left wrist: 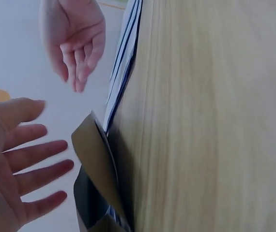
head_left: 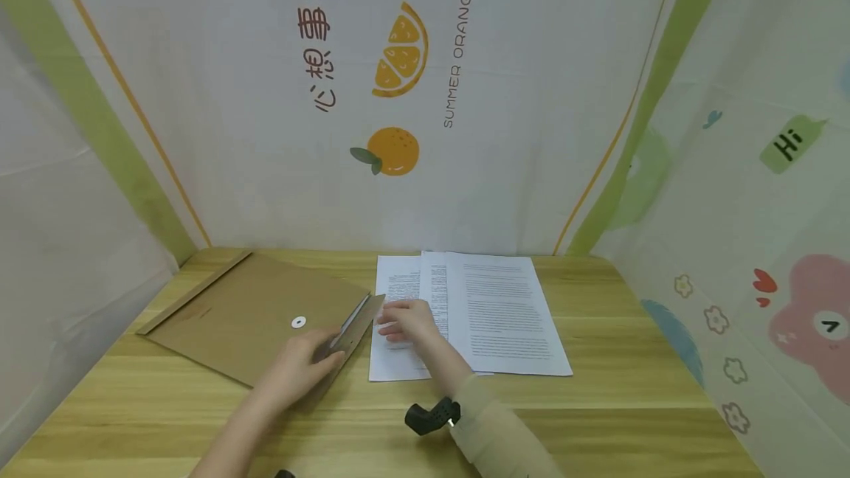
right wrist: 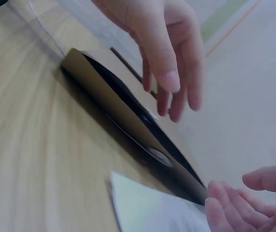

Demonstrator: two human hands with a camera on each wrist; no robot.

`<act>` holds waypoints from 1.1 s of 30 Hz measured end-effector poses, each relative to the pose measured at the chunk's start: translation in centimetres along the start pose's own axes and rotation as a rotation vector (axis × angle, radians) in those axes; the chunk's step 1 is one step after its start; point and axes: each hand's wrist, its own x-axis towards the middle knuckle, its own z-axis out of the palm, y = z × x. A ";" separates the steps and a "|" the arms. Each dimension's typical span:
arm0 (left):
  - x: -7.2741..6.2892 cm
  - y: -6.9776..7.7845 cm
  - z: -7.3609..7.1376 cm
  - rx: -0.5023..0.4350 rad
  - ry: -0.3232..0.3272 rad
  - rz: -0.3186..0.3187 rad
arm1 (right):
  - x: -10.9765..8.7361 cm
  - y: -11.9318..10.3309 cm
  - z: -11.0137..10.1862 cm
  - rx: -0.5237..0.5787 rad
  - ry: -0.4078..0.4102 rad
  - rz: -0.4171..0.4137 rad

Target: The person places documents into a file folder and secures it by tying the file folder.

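A brown kraft document envelope (head_left: 265, 301) lies at an angle on the left of the table. Its flap (head_left: 361, 327) is lifted along the right side, and the dark gap of its mouth (right wrist: 123, 92) shows in the right wrist view. Over that mouth hovers my left hand (head_left: 299, 367), fingers extended and apart from the envelope in both wrist views. My right hand (head_left: 408, 319) hangs loosely by the flap's far corner, above printed sheets (head_left: 505, 316), with its fingers slightly bent. At its fingertips in the right wrist view is the envelope's end; neither hand holds anything.
Three overlapping stacks or sheets of printed paper lie right of the envelope on the wooden table (head_left: 631, 389). A white printed curtain (head_left: 265, 168) hangs behind the table's back edge, with more fabric (head_left: 724, 205) on the right. A thin string (right wrist: 46, 29) trails from the envelope.
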 end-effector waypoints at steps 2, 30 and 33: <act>0.4 0.2 0.2 -0.086 0.018 -0.024 | -0.2 -0.2 -1.1 -0.023 0.007 -0.012; 7.5 4.9 5.2 -0.628 -0.147 -0.158 | -4.9 -2.2 -16.9 -0.266 0.234 -0.047; 7.9 5.8 5.8 -0.674 -0.181 -0.190 | -5.3 -2.1 -18.5 -0.300 0.220 -0.046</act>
